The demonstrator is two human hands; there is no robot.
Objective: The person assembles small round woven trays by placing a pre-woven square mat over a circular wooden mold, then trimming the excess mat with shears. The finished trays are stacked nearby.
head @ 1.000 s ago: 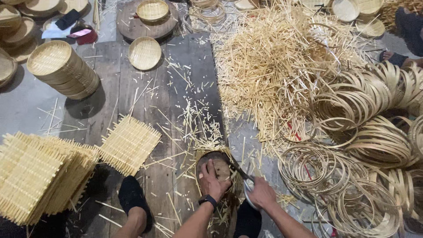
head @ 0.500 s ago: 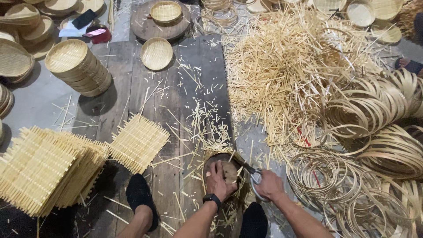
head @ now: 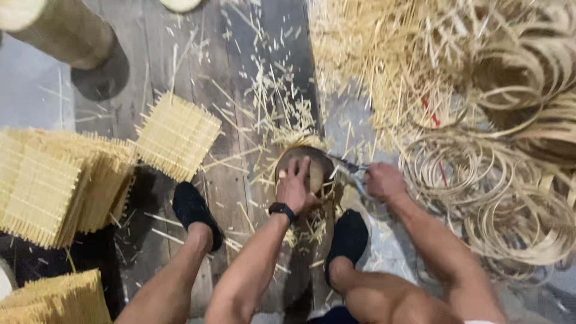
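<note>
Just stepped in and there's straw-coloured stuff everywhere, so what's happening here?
A person sits over a round woven piece on a block between their feet. The left hand presses flat on it, while the right hand holds scissors at its edge. Cut bamboo slivers litter the floor; square woven mats lie left, coiled rings right.

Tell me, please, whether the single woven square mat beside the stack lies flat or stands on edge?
Flat. The woven square mat lies face up on the plank floor, its grid fully visible.
</note>
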